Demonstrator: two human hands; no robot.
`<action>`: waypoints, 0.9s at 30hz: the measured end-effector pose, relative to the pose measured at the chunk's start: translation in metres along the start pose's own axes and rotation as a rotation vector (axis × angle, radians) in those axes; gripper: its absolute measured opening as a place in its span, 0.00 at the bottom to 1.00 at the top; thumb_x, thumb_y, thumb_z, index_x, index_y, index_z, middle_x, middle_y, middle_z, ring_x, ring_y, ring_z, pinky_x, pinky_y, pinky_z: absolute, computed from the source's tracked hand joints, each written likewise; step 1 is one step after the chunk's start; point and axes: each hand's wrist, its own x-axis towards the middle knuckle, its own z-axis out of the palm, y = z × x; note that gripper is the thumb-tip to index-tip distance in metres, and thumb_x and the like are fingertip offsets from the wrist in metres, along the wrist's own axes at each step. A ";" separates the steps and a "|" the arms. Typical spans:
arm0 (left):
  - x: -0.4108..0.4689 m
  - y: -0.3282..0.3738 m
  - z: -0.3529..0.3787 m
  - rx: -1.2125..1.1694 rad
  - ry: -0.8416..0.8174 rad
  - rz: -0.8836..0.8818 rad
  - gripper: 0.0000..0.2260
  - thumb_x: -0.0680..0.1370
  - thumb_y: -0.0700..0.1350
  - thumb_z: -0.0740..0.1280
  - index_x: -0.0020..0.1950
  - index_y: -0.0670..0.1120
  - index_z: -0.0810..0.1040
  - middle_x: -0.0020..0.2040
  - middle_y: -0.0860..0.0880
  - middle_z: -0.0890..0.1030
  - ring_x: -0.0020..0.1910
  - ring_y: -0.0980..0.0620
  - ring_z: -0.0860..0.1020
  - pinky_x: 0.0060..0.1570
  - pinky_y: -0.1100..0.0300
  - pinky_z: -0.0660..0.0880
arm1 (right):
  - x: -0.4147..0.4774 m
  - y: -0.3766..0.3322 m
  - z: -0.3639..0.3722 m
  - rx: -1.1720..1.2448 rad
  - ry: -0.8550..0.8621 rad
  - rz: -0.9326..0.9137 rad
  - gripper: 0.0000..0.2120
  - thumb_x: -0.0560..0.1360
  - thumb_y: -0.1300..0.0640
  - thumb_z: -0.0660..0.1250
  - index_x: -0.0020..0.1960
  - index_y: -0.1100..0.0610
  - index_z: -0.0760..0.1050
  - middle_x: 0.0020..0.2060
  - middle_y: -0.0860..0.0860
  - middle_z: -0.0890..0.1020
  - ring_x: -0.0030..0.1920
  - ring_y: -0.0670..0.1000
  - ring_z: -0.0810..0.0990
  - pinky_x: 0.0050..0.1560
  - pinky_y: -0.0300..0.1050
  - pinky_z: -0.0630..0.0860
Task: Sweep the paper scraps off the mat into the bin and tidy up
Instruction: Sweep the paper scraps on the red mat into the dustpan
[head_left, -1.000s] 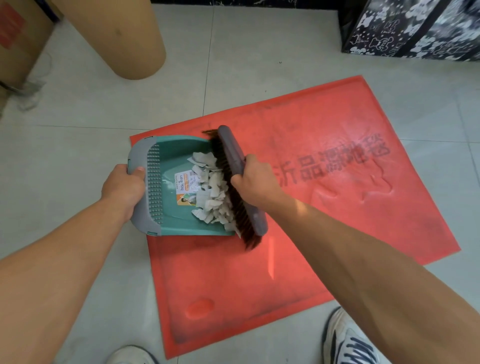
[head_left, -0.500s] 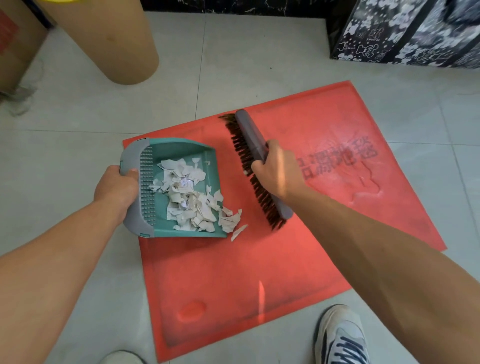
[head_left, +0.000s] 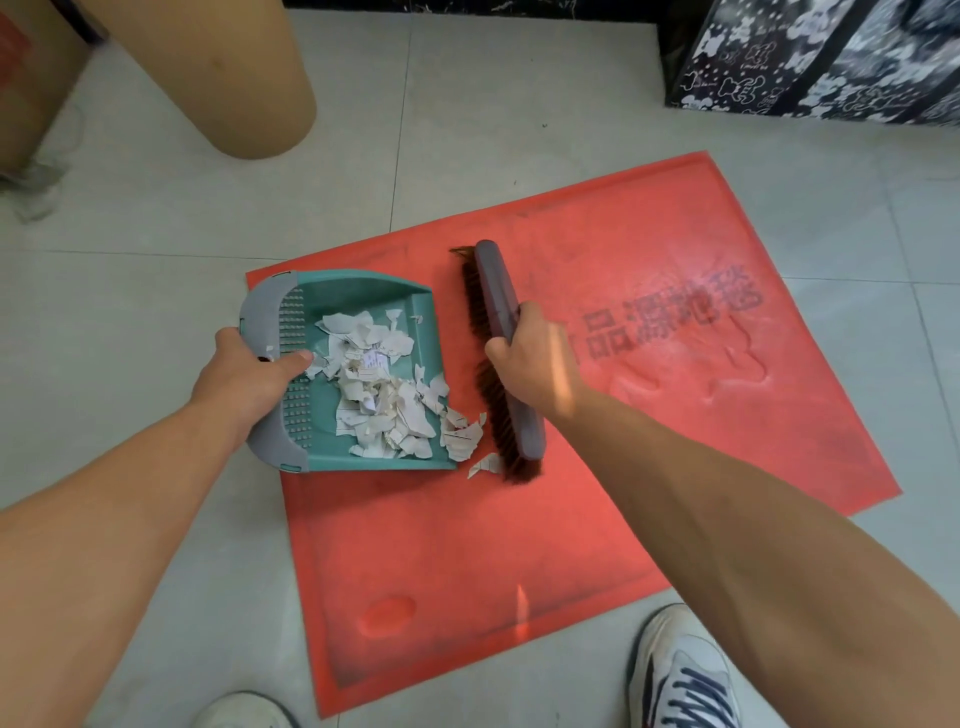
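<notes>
On the mat (head_left: 519, 545), the left hand (head_left: 249, 374) grips the pan (head_left: 363, 291) by its rear rim; the right hand (head_left: 535, 358) clasps the brush (head_left: 496, 291). Most scraps (head_left: 384, 395) lie in the pan, a few at its lip: press that lip flat and flick them in low.

1. The bare left forearm (head_left: 130, 493) ran from the lower left edge of the frame up toward the centre.
2. The left hand (head_left: 249, 384) sat left of centre and gripped the grey back rim of the dustpan (head_left: 358, 296). Its thumb lay over the top of the rim and pointed right, and the other fingers were hidden beneath.
3. The bare right forearm (head_left: 753, 519) entered from the lower right corner and reached up and left to mid-frame.
4. The right hand (head_left: 535, 364) sat just right of centre with its back to the camera, fingers curled round the middle of the brush (head_left: 496, 291).
5. The hands were roughly level in the frame and apart.
</notes>
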 end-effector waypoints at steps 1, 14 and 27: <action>-0.001 -0.001 -0.001 -0.004 -0.005 0.005 0.29 0.74 0.53 0.73 0.68 0.45 0.65 0.58 0.45 0.76 0.51 0.43 0.75 0.51 0.49 0.73 | -0.002 -0.004 0.005 0.034 0.009 0.010 0.12 0.74 0.59 0.62 0.53 0.64 0.68 0.46 0.64 0.78 0.40 0.64 0.74 0.37 0.47 0.64; -0.004 -0.006 0.000 -0.038 -0.008 0.025 0.27 0.74 0.52 0.73 0.66 0.44 0.65 0.55 0.46 0.76 0.51 0.43 0.76 0.49 0.49 0.73 | -0.011 -0.012 -0.002 0.310 0.146 -0.138 0.20 0.73 0.60 0.63 0.66 0.58 0.71 0.45 0.49 0.80 0.43 0.50 0.77 0.39 0.35 0.65; -0.003 -0.006 -0.003 -0.086 -0.009 0.005 0.26 0.74 0.48 0.74 0.67 0.46 0.65 0.54 0.46 0.76 0.50 0.43 0.76 0.47 0.50 0.73 | -0.003 0.024 -0.027 -0.088 0.039 -0.110 0.20 0.74 0.58 0.63 0.64 0.62 0.69 0.47 0.62 0.80 0.47 0.65 0.77 0.42 0.49 0.70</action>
